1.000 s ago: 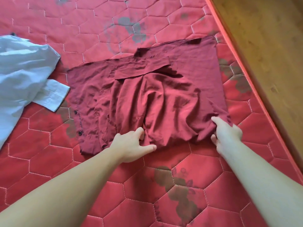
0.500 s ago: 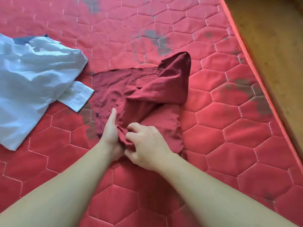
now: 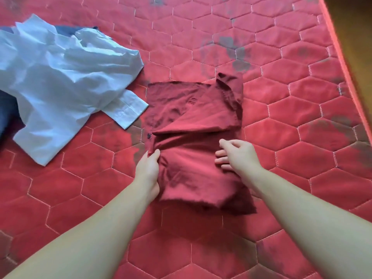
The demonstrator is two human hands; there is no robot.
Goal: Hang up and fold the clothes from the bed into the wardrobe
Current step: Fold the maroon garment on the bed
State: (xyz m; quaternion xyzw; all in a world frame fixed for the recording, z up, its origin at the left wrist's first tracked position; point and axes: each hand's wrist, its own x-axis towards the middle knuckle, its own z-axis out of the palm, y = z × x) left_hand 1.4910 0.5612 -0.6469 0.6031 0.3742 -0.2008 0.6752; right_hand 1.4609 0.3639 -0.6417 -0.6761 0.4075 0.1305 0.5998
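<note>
A dark red button shirt (image 3: 193,125) lies folded into a narrow rectangle on the red quilted mattress (image 3: 291,121), collar at the far right corner. My left hand (image 3: 148,168) pinches the shirt's left edge near a dark button. My right hand (image 3: 236,156) rests on the shirt's right side, fingers curled and loosely spread over the cloth, gripping nothing that I can see. The lower half of the shirt is doubled over and rumpled.
A crumpled white shirt (image 3: 60,83) lies to the left, one cuff almost touching the red shirt. Dark blue cloth (image 3: 8,111) shows under it at the left edge. The mattress edge (image 3: 342,57) and wooden floor (image 3: 358,27) run down the right.
The shirt's right half was folded over to the left, making it narrower. My right hand has let go and moved back to the right side; my left hand stays at the left edge.
</note>
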